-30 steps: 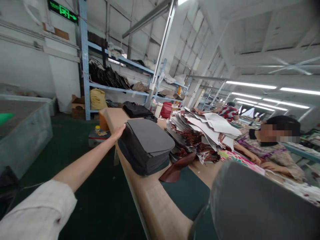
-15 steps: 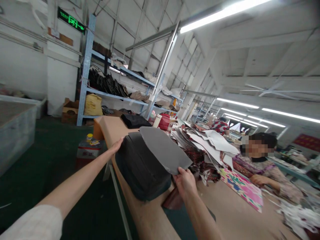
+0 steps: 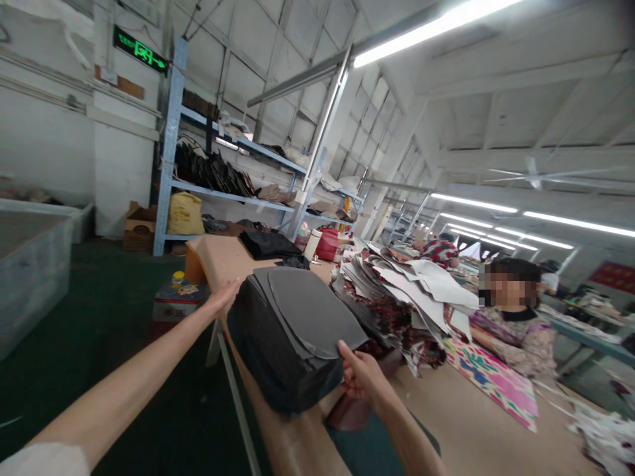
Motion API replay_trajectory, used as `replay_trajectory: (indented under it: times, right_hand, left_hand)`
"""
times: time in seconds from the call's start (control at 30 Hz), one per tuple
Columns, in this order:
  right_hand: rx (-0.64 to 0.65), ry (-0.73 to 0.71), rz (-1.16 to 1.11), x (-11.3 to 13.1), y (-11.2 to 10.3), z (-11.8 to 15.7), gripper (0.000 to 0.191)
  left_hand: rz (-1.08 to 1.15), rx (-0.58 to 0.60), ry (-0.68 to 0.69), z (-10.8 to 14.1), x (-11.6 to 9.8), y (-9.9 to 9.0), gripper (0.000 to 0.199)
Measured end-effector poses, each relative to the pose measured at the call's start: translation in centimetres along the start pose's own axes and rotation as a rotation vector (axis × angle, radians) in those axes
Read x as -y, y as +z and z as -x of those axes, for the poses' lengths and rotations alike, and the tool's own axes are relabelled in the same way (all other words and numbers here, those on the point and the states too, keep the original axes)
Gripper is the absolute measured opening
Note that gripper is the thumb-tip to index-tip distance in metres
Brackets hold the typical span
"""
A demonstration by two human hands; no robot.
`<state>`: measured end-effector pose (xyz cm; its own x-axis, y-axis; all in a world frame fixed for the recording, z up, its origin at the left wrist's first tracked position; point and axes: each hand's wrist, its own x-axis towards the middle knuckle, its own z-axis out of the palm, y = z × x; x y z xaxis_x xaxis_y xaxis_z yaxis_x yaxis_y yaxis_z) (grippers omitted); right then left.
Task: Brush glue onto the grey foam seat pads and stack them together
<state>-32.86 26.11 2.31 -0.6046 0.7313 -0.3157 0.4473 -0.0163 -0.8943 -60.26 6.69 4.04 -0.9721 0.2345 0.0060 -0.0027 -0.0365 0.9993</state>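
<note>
A thick stack of black and dark grey cut sheets (image 3: 278,357) lies near the left edge of the brown table. On top rests a smooth grey sheet (image 3: 312,311) with a rounded outline; its material I cannot make out. My right hand (image 3: 362,373) pinches the near right corner of this sheet between thumb and fingers. At the stack's far left side is my left hand (image 3: 227,299), its fingers stretched out against the edge. Below my right hand, a dark red-brown piece (image 3: 350,413) lies partly over a dark green mat (image 3: 367,446).
White-backed pieces (image 3: 397,284) are heaped right of the stack. Folded black material (image 3: 270,243) and a pale bottle (image 3: 311,244) stand behind. A co-worker (image 3: 516,324) sits on the right by a pink patterned sheet (image 3: 496,383). Blue shelving (image 3: 171,145) rises beyond.
The grey sheet, raised and turned across the stack before, now lies lower and closer in line with it. My right hand has moved slightly down and left with its corner.
</note>
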Motion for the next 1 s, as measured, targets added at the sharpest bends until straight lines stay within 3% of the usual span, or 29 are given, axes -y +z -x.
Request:
replay_trajectory:
  times: [0.1, 0.2, 0.27, 0.33, 0.43, 0.63, 0.87, 1.0]
  right_hand:
    - [-0.094, -0.122, 0.184, 0.2, -1.2, 0.3, 0.046]
    - [-0.271, -0.356, 0.343, 1.3, -3.1, 0.3, 0.042]
    - [-0.349, -0.481, 0.411, 2.5, -3.8, -0.3, 0.034]
    - [-0.356, -0.558, 0.467, 3.6, -3.7, -1.4, 0.033]
    - [-0.301, -0.589, 0.551, 4.6, -2.8, -3.6, 0.044]
    - [-0.231, -0.468, 0.651, 4.5, -1.8, -6.8, 0.06]
    - [-0.152, -0.417, 0.646, 4.6, -2.1, -7.5, 0.071]
    - [-0.143, -0.432, 0.6, 4.5, -2.3, -7.6, 0.073]
  left_hand:
    - [0.126, 0.037, -0.01, 4.1, -0.4, -1.1, 0.025]
    - [0.229, 0.213, -0.106, 9.9, 0.9, -1.4, 0.023]
    - [0.402, 0.332, -0.301, 13.1, 2.2, -0.7, 0.025]
    - [0.538, 0.352, -0.455, 14.9, 3.2, 0.4, 0.027]
    - [0.57, 0.345, -0.567, 15.3, 3.5, 2.1, 0.023]
    - [0.531, 0.28, -0.651, 14.9, 2.7, 3.3, 0.014]
    - [0.584, 0.181, -0.664, 15.6, 3.2, 4.5, 0.006]
    - [0.566, 0.143, -0.684, 15.0, 3.1, 4.8, 0.016]
